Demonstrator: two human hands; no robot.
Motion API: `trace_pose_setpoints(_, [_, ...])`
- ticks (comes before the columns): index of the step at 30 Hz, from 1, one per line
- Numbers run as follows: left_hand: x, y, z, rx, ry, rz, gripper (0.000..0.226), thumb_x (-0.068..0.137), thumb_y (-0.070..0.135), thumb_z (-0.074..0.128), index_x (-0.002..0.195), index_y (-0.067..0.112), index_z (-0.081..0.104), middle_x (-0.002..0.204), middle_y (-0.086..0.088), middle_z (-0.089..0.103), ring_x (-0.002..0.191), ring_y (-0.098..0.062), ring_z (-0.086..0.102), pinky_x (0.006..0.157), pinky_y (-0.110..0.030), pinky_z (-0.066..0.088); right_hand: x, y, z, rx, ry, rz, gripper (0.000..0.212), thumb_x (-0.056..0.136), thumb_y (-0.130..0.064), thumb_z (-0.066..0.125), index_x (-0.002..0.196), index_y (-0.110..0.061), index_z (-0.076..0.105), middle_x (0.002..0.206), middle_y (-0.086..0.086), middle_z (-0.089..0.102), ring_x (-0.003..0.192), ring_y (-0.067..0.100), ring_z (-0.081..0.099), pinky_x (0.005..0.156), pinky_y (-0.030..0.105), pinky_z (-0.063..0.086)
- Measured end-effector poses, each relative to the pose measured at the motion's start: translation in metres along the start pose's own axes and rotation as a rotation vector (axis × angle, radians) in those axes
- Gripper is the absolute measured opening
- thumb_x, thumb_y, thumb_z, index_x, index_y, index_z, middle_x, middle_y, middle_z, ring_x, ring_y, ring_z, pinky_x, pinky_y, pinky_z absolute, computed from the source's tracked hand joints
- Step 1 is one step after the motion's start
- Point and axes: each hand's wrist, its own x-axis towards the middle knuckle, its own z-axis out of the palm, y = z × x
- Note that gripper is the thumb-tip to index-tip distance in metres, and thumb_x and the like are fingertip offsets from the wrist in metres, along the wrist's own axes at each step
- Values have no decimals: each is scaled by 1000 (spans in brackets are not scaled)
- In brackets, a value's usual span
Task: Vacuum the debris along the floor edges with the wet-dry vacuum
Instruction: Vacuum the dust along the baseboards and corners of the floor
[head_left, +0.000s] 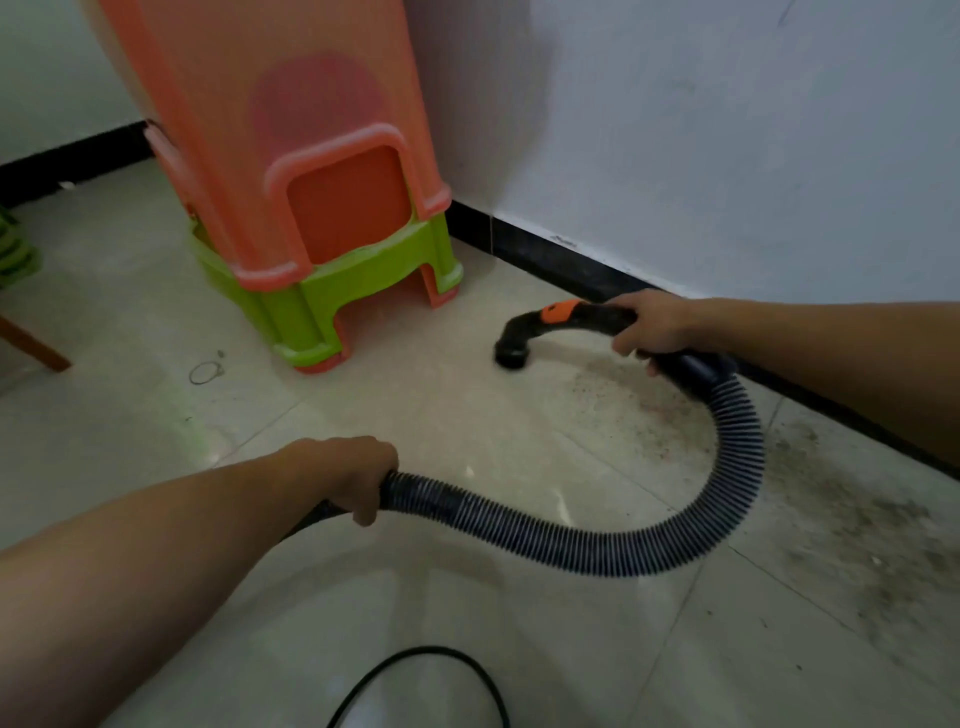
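Your right hand (652, 325) is wrapped around the curved black handle (597, 316) of the vacuum wand, fingers curled under it, close to the black skirting (566, 262) at the foot of the white wall (727, 130). The handle bends down ahead of your grip, and its round nozzle mouth (511, 359) sits at the tile floor (415, 410). Motion blur there keeps me from saying whether it touches the tiles or hangs just above them. An orange slider (558, 310) shows on top of the handle, just ahead of your knuckles. Your left hand (348, 475) is closed around the ribbed hose (571, 551) nearer to you. From that grip the hose sweeps out to the right, then curves back up to the smooth cuff behind your right hand. The debris (883, 530), a grey-brown scatter of dust and grit, lies along the skirting to the right of the hose loop. A thinner speckled patch lies inside the loop, just behind the nozzle mouth. In the corner to the left of the nozzle mouth stands a stack of plastic stools (291, 156), orange ones nested over a green stool (363, 270). A thin wire ring (205, 371) lies on the tiles left of the stack. A black cable (431, 653) arcs across the floor at the bottom edge, near you.
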Motion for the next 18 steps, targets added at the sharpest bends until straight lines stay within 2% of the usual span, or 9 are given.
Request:
trace_pose_setpoints(2, [1,4,-8,-44,29,13,30,70,18,77,88,24,53,85,1,58,84,-20,60,70,-31,48,0,23,-21,-10,97,104,37,86,0,62,122,-8,57,87,15,60,61,24,60,46,31,55])
trace_pose_setpoints(4, [3,9,-12,-66,43,30,29,70,18,76,90,22,55,90,-2,61,86,-21,61,71,-32,49,-5,43,-36,26,98,188,32,84,2,61,116,-3,58,77,17,61,53,27,60,49,32,54])
trace_pose_setpoints(7, [6,17,-17,-74,48,68,29,70,18,77,90,21,56,92,-3,61,85,-22,60,69,-32,46,-16,50,-46,88,-38,215,36,83,4,61,115,-11,61,60,12,57,45,23,57,48,29,52])
trace_pose_setpoints(9, [8,25,-20,-49,41,85,31,69,19,78,90,21,56,91,-3,59,85,-22,59,68,-32,45,-22,43,-40,98,-169,200,41,83,4,61,118,-18,61,56,9,56,45,22,56,48,29,51])
trace_pose_setpoints(11, [9,30,-22,-21,41,88,32,68,19,79,90,21,56,91,-3,59,86,-23,59,68,-34,46,-24,35,-31,78,-194,153,43,83,6,60,121,-15,60,58,10,55,44,20,55,48,29,51])
trace_pose_setpoints(16, [4,29,-25,-6,63,64,32,70,21,78,92,20,56,92,-4,60,85,-23,60,65,-32,44,-18,27,-33,-57,105,69,43,83,5,60,120,-16,57,74,12,59,34,10,57,37,22,47])
trace_pose_setpoints(18, [1,26,-23,-8,60,56,32,69,20,78,91,21,55,89,-2,59,84,-22,59,66,-31,44,-20,27,-31,-3,15,79,43,83,5,60,120,-16,58,73,13,58,36,11,58,41,24,49])
